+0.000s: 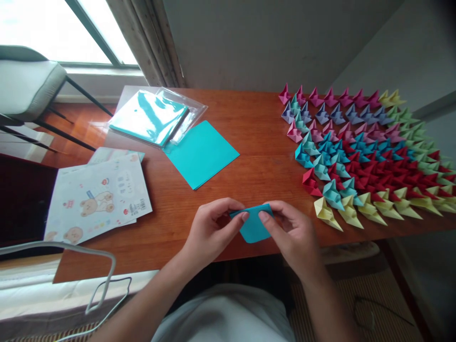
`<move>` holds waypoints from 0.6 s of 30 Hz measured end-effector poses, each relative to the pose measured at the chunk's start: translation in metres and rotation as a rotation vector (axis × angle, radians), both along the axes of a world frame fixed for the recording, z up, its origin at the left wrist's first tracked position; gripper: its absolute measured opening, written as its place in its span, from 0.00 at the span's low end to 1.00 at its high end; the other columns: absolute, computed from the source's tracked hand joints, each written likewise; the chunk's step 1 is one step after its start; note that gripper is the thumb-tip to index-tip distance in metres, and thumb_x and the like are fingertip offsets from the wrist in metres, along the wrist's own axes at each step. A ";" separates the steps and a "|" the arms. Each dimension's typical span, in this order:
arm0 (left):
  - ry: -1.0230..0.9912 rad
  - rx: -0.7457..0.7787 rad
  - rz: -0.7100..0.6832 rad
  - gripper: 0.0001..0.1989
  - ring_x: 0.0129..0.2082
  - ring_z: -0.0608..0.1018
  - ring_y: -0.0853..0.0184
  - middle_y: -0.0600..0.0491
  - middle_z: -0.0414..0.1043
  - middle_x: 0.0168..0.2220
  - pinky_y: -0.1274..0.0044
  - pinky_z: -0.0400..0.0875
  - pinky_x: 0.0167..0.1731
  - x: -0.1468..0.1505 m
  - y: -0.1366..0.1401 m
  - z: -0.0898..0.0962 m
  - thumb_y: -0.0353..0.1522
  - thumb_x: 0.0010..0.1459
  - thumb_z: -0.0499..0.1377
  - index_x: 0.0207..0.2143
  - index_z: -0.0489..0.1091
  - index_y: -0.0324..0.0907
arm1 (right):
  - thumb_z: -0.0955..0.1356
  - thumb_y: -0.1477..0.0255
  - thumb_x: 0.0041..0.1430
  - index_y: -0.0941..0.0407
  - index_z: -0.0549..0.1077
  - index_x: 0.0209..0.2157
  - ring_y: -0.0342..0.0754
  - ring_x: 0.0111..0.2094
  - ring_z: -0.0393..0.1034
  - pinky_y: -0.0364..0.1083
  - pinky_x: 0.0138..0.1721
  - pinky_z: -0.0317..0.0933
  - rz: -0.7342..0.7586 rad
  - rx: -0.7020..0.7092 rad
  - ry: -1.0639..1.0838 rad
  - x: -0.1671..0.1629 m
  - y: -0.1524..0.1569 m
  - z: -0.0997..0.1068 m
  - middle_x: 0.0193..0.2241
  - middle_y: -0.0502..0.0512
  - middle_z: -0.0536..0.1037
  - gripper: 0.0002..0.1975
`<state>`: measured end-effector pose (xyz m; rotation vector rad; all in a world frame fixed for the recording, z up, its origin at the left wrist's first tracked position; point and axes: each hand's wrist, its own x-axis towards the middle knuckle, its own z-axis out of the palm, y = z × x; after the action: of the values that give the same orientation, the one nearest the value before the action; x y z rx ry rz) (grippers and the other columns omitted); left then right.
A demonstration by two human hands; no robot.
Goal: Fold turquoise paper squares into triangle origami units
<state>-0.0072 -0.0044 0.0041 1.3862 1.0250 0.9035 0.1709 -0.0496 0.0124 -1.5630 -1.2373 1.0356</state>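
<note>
A folded piece of turquoise paper (255,227) is held near the front edge of the table, its upper edge doubled over. My left hand (213,227) pinches its upper left corner between thumb and fingers. At the upper right corner, my right hand (292,232) grips it the same way, thumb on the near face. The fingers behind the paper are partly hidden. Beyond my hands lies a small stack of flat turquoise square sheets (204,156).
A clear plastic pack of turquoise paper (147,116) lies at the back left. Printed bear sheets (103,197) rest at the left edge. Rows of folded paper pieces (384,173) in several colours cover the right side of the wooden table (261,164). A chair (30,90) stands far left.
</note>
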 end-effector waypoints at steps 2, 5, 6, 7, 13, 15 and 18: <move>-0.004 -0.016 0.000 0.10 0.25 0.72 0.71 0.52 0.74 0.26 0.81 0.68 0.25 0.001 0.001 0.002 0.36 0.60 0.64 0.30 0.75 0.38 | 0.70 0.66 0.62 0.53 0.78 0.38 0.50 0.36 0.76 0.47 0.37 0.72 -0.002 0.020 -0.012 0.000 0.001 0.001 0.35 0.54 0.81 0.06; 0.040 0.002 -0.016 0.10 0.25 0.72 0.71 0.52 0.74 0.26 0.81 0.68 0.25 0.001 0.001 0.003 0.35 0.59 0.64 0.28 0.75 0.38 | 0.70 0.66 0.63 0.53 0.78 0.38 0.49 0.36 0.76 0.46 0.37 0.71 -0.011 0.047 -0.034 0.000 0.002 0.003 0.36 0.54 0.81 0.06; 0.052 0.008 -0.020 0.10 0.25 0.72 0.71 0.52 0.74 0.26 0.81 0.67 0.25 0.001 0.001 0.003 0.35 0.59 0.64 0.28 0.75 0.37 | 0.70 0.66 0.63 0.53 0.78 0.38 0.49 0.36 0.76 0.46 0.37 0.71 -0.013 0.051 -0.040 0.000 0.002 0.003 0.36 0.54 0.81 0.06; 0.058 0.014 -0.022 0.10 0.25 0.72 0.71 0.52 0.74 0.26 0.81 0.67 0.25 0.000 0.001 0.003 0.35 0.59 0.64 0.28 0.75 0.38 | 0.70 0.66 0.64 0.52 0.78 0.37 0.49 0.36 0.76 0.46 0.37 0.71 -0.011 0.052 -0.043 0.000 0.003 0.004 0.36 0.54 0.81 0.06; 0.055 0.037 -0.010 0.10 0.25 0.71 0.72 0.53 0.74 0.25 0.81 0.66 0.24 -0.001 0.000 -0.002 0.35 0.59 0.65 0.29 0.74 0.38 | 0.70 0.67 0.64 0.52 0.79 0.37 0.49 0.37 0.76 0.46 0.39 0.70 0.001 0.052 -0.028 0.000 0.003 0.008 0.36 0.54 0.81 0.06; 0.055 0.043 -0.012 0.09 0.25 0.71 0.72 0.53 0.73 0.25 0.81 0.66 0.25 -0.001 0.000 -0.003 0.35 0.59 0.65 0.29 0.74 0.38 | 0.70 0.67 0.64 0.52 0.80 0.37 0.48 0.38 0.76 0.46 0.39 0.70 0.003 0.051 -0.019 0.000 0.003 0.008 0.36 0.53 0.81 0.05; 0.058 0.046 -0.017 0.09 0.25 0.71 0.71 0.53 0.73 0.25 0.80 0.66 0.25 -0.001 0.000 -0.003 0.35 0.59 0.65 0.29 0.74 0.38 | 0.70 0.68 0.64 0.52 0.80 0.37 0.48 0.37 0.76 0.45 0.39 0.69 0.002 0.042 -0.005 0.001 0.002 0.009 0.36 0.52 0.81 0.05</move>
<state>-0.0085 -0.0048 0.0006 1.4646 1.0409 0.8835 0.1718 -0.0474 0.0217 -1.5329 -1.2569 1.0016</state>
